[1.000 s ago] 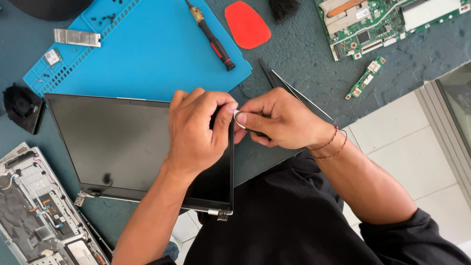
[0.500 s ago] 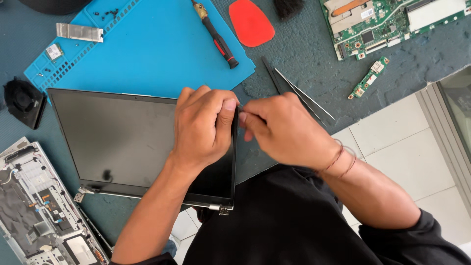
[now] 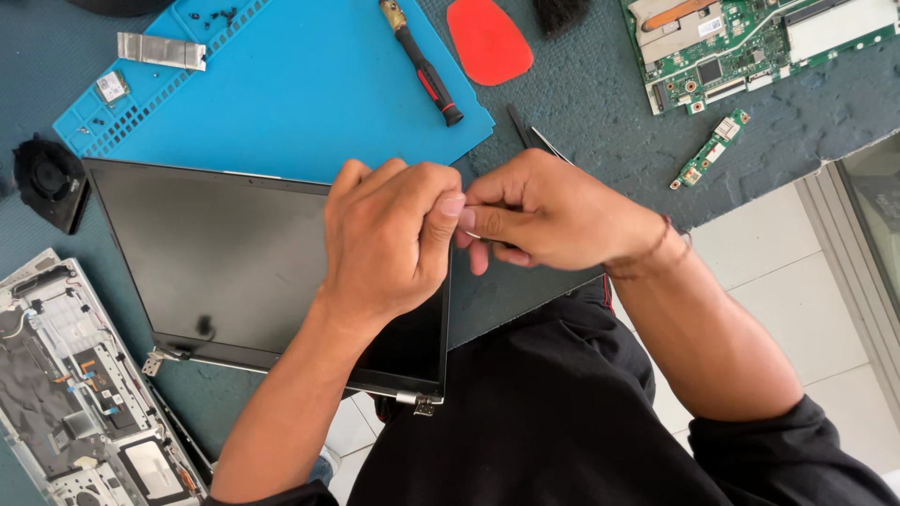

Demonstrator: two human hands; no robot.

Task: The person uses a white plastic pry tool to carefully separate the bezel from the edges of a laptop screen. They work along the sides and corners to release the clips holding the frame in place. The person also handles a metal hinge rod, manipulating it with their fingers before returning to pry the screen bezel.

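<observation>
A dark laptop screen panel (image 3: 216, 258) lies flat on the grey-blue table, with hinges at its near edge. My left hand (image 3: 384, 239) curls over the panel's right edge near the far corner. My right hand (image 3: 553, 211) meets it fingertip to fingertip and pinches a thin pale strip (image 3: 471, 234) at that edge. Only a sliver of the strip shows. Black tweezers (image 3: 523, 131) lie just behind my right hand, partly hidden by it.
A blue work mat (image 3: 281, 94) holds a red-and-black screwdriver (image 3: 427, 70), a metal bracket (image 3: 161, 52) and a small card (image 3: 111, 86). A red pick (image 3: 487, 39), a green motherboard (image 3: 750, 37) and a small green board (image 3: 710, 150) lie at the far right. A black fan (image 3: 47, 178) and the opened laptop base (image 3: 75, 394) are at the left.
A thin pale loop showed between my fingertips a second ago. My hands have closed together over it at the panel's edge, and the view has shifted slightly.
</observation>
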